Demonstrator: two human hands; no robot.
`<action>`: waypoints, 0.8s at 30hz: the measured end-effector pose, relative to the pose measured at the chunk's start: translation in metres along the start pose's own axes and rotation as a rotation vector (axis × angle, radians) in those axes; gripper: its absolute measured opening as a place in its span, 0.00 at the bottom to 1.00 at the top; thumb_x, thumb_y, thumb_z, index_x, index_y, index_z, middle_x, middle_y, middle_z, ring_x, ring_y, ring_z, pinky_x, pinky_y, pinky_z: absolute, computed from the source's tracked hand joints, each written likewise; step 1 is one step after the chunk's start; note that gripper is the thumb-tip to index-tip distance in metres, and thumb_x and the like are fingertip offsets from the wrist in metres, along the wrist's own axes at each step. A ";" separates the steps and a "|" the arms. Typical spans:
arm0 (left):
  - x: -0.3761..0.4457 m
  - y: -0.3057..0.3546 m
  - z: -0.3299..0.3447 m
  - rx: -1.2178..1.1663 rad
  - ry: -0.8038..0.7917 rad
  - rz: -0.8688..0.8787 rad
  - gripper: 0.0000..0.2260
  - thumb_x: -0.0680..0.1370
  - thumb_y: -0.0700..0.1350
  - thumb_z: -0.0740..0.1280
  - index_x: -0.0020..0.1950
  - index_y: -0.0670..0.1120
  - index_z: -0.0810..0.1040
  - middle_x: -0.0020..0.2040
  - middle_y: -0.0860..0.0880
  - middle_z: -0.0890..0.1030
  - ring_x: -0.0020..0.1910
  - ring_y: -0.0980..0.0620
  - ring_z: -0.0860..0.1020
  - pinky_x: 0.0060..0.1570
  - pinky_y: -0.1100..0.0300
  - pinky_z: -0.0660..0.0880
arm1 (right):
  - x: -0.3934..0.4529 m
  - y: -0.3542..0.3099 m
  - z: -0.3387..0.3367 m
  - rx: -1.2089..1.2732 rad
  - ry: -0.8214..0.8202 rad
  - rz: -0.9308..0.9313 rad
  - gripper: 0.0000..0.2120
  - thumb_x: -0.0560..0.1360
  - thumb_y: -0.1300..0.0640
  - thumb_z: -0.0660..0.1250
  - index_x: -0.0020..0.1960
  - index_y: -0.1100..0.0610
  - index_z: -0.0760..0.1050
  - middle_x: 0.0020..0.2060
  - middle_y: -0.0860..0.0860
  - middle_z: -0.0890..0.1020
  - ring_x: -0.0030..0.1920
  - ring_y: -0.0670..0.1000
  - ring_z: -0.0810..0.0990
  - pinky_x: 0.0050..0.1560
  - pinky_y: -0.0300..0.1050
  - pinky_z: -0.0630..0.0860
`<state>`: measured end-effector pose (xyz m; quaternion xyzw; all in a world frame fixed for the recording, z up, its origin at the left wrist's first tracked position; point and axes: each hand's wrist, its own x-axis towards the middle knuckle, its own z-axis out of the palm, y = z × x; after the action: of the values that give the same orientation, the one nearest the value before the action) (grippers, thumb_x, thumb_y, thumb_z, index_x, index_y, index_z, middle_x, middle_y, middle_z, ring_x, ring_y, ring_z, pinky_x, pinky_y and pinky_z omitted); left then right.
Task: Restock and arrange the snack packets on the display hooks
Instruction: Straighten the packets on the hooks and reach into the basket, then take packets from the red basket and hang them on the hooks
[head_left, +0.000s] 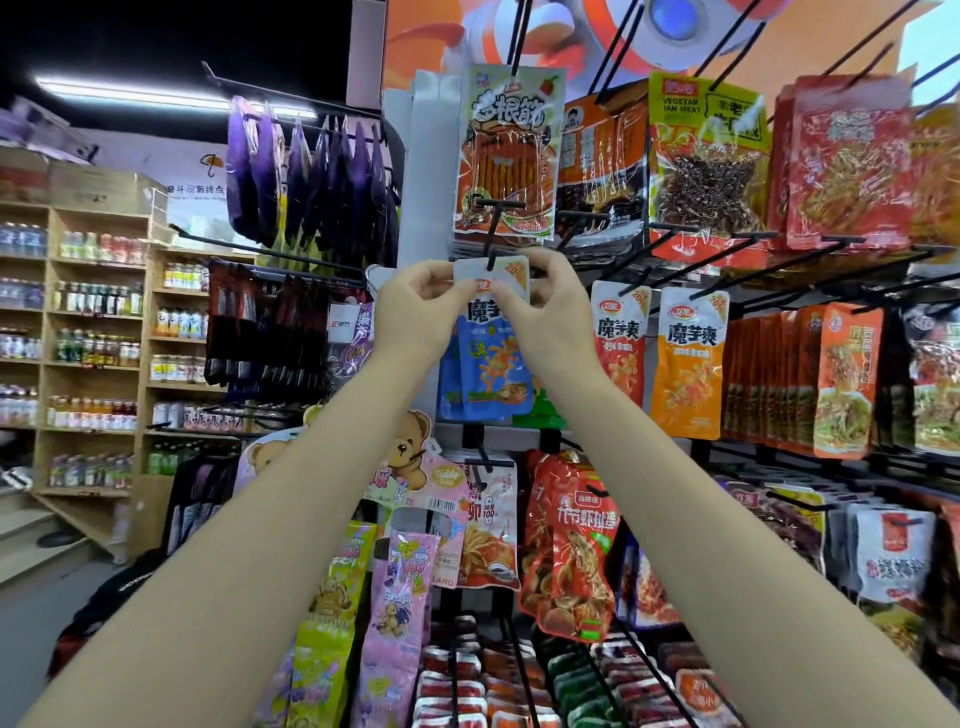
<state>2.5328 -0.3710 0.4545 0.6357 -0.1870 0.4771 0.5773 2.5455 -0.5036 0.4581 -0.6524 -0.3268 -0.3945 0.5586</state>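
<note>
**Two hands, one blue packet, right at the hook**

Far left, wooden shelves (96, 332) carry rows of bottles, too many and too blurred to count. Next along, a rail of purple packets (306, 171) hangs above a rail of dark packets (265, 332); the numbers there can't be told either.

Centre stage now. The left hand (415, 306) pinches the top left corner of the blue packet (488, 364), fingers closed on its white header. The right hand (545, 306) is closed on the top right corner, thumb and fingertips clamped across the same header. So two hands on one packet, and the header sits right at the tip of the black hook (491, 228), whose crossbar shows just above it. A second blue edge peeks out behind on the left, so at least two hang there. Directly above, one striped packet (506, 156) faces front on its own hook.

Moving right, on the same row as the blue one: one red packet (618, 348), then one orange packet (688, 364), same brand lettering, each fronting its own hook. Beyond them, a tight stack of noodle packets (841, 384), count unclear.

Below the arms, one bear-shaped card (410, 452) and one prawn packet (571, 545) hang in front.
</note>
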 end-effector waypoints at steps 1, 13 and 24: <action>-0.003 -0.004 -0.005 -0.009 -0.016 -0.027 0.08 0.79 0.40 0.72 0.48 0.53 0.77 0.40 0.50 0.82 0.40 0.54 0.81 0.44 0.52 0.81 | -0.006 0.001 -0.004 -0.048 -0.051 -0.057 0.22 0.78 0.56 0.72 0.69 0.49 0.69 0.51 0.46 0.78 0.42 0.44 0.76 0.45 0.37 0.73; -0.001 -0.045 -0.007 0.217 0.017 -0.236 0.08 0.80 0.42 0.71 0.55 0.38 0.83 0.36 0.48 0.81 0.29 0.55 0.79 0.30 0.62 0.79 | -0.014 0.026 0.005 -0.730 -0.330 0.001 0.34 0.81 0.49 0.67 0.80 0.39 0.52 0.33 0.49 0.75 0.32 0.52 0.75 0.32 0.46 0.71; -0.059 -0.028 -0.035 0.608 -0.177 0.327 0.18 0.81 0.54 0.66 0.68 0.46 0.76 0.63 0.48 0.78 0.63 0.47 0.75 0.63 0.51 0.71 | -0.061 0.007 -0.039 -0.677 -0.201 -0.218 0.19 0.81 0.46 0.64 0.71 0.48 0.72 0.49 0.45 0.71 0.42 0.44 0.73 0.43 0.48 0.75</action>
<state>2.5130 -0.3503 0.3865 0.7789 -0.1850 0.5403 0.2591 2.5167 -0.5420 0.4039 -0.7971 -0.2983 -0.4715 0.2311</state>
